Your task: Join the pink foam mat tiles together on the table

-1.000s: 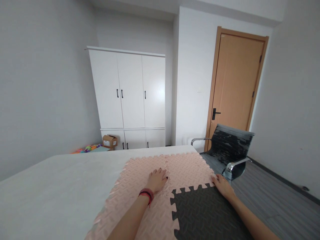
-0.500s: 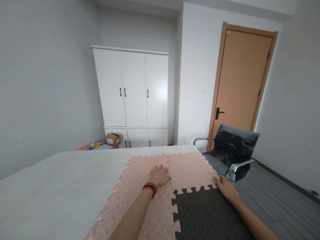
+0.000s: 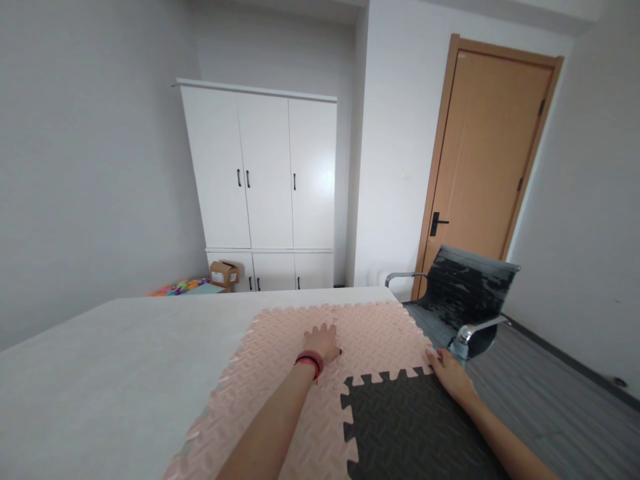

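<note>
Pink foam mats (image 3: pixel 370 333) with toothed edges lie flat on a white table (image 3: pixel 125 373), joined along a seam. A dark grey foam mat (image 3: pixel 420 427) lies at the near right, its toothed edges against the pink. My left hand (image 3: pixel 323 342), with red bands at the wrist, rests on the pink mats near the seam, fingers spread. At the right edge, my right hand (image 3: pixel 450 371) touches the corner where pink and dark mats meet, its fingers apart and nothing held.
A black chair (image 3: pixel 460 283) with metal armrests stands right of the table. Behind are a white cabinet (image 3: pixel 265 173), a wooden door (image 3: pixel 495 153), and a cardboard box (image 3: pixel 223 275) beside colourful items (image 3: pixel 183 287).
My left hand has moved slightly right and farther forward over the pink mats, its fingers flatter. My right hand stays at the right edge. The camera view has shifted a little.
</note>
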`<action>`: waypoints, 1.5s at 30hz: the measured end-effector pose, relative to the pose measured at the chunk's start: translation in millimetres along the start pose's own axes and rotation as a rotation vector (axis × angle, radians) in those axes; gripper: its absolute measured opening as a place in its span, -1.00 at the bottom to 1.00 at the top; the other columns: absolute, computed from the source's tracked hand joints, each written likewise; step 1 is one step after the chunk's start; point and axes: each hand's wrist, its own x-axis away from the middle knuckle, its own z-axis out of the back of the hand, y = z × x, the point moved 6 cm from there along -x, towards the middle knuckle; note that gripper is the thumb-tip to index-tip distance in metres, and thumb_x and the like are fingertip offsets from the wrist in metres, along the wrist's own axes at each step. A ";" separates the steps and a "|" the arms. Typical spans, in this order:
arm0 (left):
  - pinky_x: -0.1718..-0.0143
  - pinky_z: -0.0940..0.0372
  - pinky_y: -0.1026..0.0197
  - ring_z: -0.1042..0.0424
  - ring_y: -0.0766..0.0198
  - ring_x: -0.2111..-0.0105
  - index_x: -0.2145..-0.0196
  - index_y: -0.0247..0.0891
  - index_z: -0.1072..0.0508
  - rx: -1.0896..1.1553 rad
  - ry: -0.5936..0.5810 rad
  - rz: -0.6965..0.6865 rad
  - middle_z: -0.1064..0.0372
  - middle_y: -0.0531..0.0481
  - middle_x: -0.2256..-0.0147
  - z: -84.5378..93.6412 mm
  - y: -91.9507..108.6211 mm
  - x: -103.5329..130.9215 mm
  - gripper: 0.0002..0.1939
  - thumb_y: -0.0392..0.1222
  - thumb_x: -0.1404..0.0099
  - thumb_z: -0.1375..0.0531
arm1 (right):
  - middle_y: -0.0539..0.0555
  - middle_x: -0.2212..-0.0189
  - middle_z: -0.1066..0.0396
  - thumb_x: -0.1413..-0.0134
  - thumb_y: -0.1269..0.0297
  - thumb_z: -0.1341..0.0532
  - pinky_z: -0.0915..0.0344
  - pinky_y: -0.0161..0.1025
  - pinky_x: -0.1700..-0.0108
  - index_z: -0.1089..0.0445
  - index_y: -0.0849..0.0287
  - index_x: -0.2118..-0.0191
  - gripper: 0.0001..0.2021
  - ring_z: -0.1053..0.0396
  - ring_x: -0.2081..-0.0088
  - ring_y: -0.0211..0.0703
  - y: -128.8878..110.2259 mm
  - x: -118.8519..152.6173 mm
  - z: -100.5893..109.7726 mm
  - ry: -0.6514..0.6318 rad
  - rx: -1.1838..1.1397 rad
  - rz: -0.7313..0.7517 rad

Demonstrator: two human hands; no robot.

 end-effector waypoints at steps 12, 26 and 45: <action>-0.08 -0.05 -0.27 -0.10 -0.05 -0.09 -0.02 -0.16 -0.27 -0.012 0.003 -0.142 -0.11 -0.13 -0.10 4.1 -7.4 -19.6 -0.37 0.20 -0.06 -0.19 | 0.32 -0.07 -0.25 -0.12 -0.09 0.19 -0.03 -0.04 -0.18 -0.14 0.32 -0.06 -0.39 -0.19 -0.12 0.10 -6.9 3.1 -0.3 -0.026 0.045 0.011; 0.01 -0.19 -0.05 -0.27 0.13 0.04 0.10 -0.26 -0.32 0.148 0.186 -0.280 -0.32 -0.12 0.08 -4.7 6.5 -56.6 -0.41 0.30 -0.19 0.03 | 0.25 -0.05 -0.31 -0.11 -0.07 0.18 -0.14 -0.08 -0.12 -0.24 0.17 0.00 -0.46 -0.25 -0.09 0.08 0.7 -4.7 -3.5 0.007 0.039 -0.004; 0.03 -0.24 -0.08 -0.30 0.14 0.06 0.05 -0.27 -0.28 0.094 0.281 -0.039 -0.32 -0.09 0.12 -7.4 -4.5 -122.2 -0.59 0.04 -0.25 -0.08 | 0.27 -0.14 -0.18 -0.09 -0.12 0.18 0.06 -0.05 -0.23 -0.09 0.31 -0.14 -0.33 -0.11 -0.18 0.05 -0.9 -7.4 -7.1 -0.003 0.001 -0.022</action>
